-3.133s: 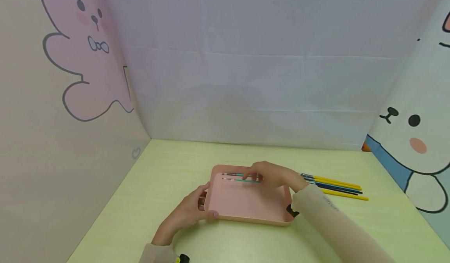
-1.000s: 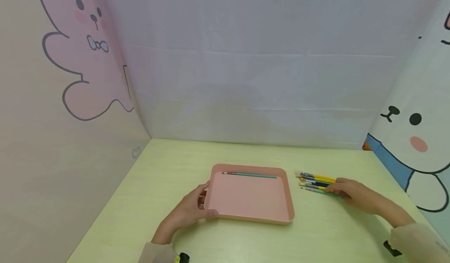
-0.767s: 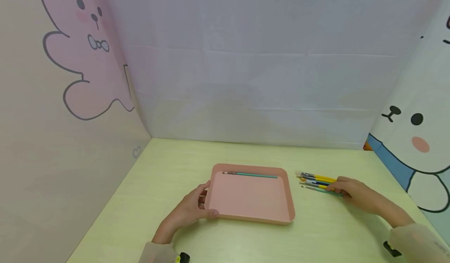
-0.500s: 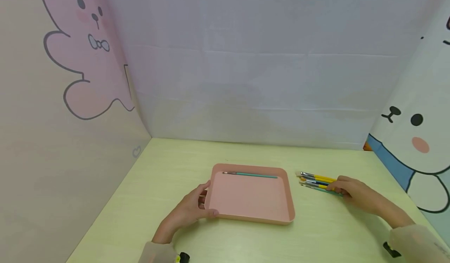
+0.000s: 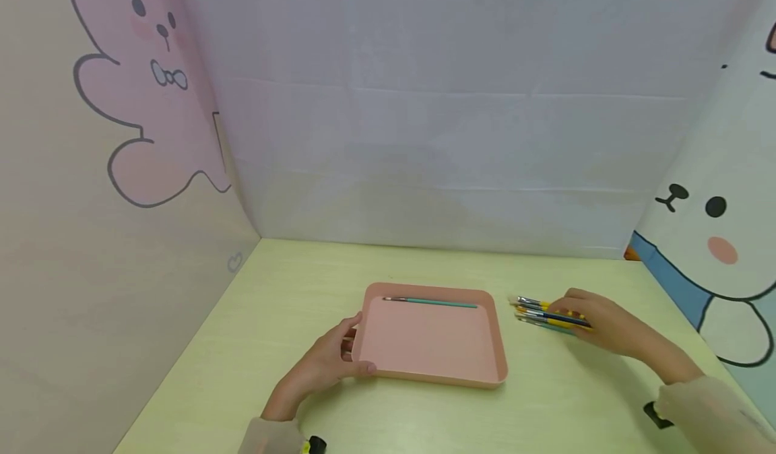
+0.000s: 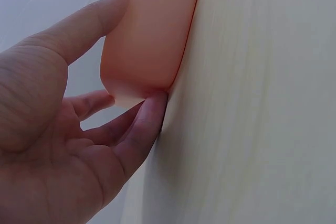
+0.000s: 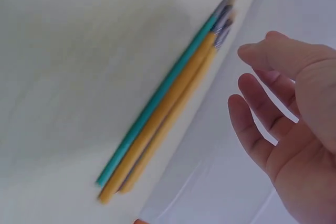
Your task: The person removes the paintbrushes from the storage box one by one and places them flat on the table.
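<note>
My left hand (image 5: pixel 324 361) holds the near-left corner of a shallow pink tray (image 5: pixel 427 346); in the left wrist view the thumb lies against the wall and fingertips touch the corner's lower edge. A paintbrush with a teal handle (image 5: pixel 442 303) lies along the tray's far side. To the right, my right hand (image 5: pixel 600 322) hovers over a bunch of paintbrushes. In the right wrist view its fingers are loosely bent around nothing, apart from a teal paintbrush (image 7: pixel 157 98) and yellow paintbrushes (image 7: pixel 157 121) lying side by side. A navy paintbrush (image 5: pixel 564 318) shows in the head view.
The pale yellow table (image 5: pixel 436 420) bears the tray and the brushes. A white sheet (image 5: pixel 436 137) hangs behind it. Printed cloths with cartoon animals form the left wall (image 5: pixel 139 292) and the right wall (image 5: pixel 691 265).
My right hand went from the tray to the bunch with a teal paintbrush, set it there, released it and rose slightly to the left. The left hand stayed at the tray corner.
</note>
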The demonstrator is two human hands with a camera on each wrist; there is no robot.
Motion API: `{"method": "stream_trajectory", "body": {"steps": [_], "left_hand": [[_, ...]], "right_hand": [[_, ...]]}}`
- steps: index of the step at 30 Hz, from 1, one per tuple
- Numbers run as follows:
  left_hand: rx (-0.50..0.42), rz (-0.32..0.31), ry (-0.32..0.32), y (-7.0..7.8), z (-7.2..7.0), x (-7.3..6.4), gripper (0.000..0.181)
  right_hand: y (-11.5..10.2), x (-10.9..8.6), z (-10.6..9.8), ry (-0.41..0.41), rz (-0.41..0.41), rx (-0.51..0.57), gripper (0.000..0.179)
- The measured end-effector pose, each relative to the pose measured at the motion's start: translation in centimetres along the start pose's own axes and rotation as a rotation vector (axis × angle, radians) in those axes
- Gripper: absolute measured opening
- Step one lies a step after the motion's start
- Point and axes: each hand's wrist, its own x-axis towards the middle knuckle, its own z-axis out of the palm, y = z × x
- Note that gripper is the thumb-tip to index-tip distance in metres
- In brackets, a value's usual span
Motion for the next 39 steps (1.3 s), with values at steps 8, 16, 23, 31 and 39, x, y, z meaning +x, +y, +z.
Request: {"method": "stream_trajectory", "body": {"steps": [8,16,23,31,39], "left_hand": [[-0.003,-0.002,0.003,0.0,0.0,-0.1,0.109],[-0.002,0.003,0.000,-0.2,0.0,-0.1,0.109],[-0.004,0.013,-0.002,-0.3,-0.1,0.0,0.109],[-0.004,0.012,-0.005,-0.3,-0.1,0.0,0.110],[-0.006,0.016,-0.006,-0.3,0.0,0.1,0.110]], "right_hand": [[-3.6,4.5,-0.4,-0.002,-0.077,0.108,0.051],[-7.2,9.2,-0.5,-0.112,-0.043,0.222,0.051],[-9.3,12.8,0.3,-0.205,-0.039,0.230,0.056],[-10.4,15.8,1.8,-0.277,-0.043,0.229,0.057],[-11.4,17.5,3.0,-0.358,-0.010,0.287,0.061]]}}
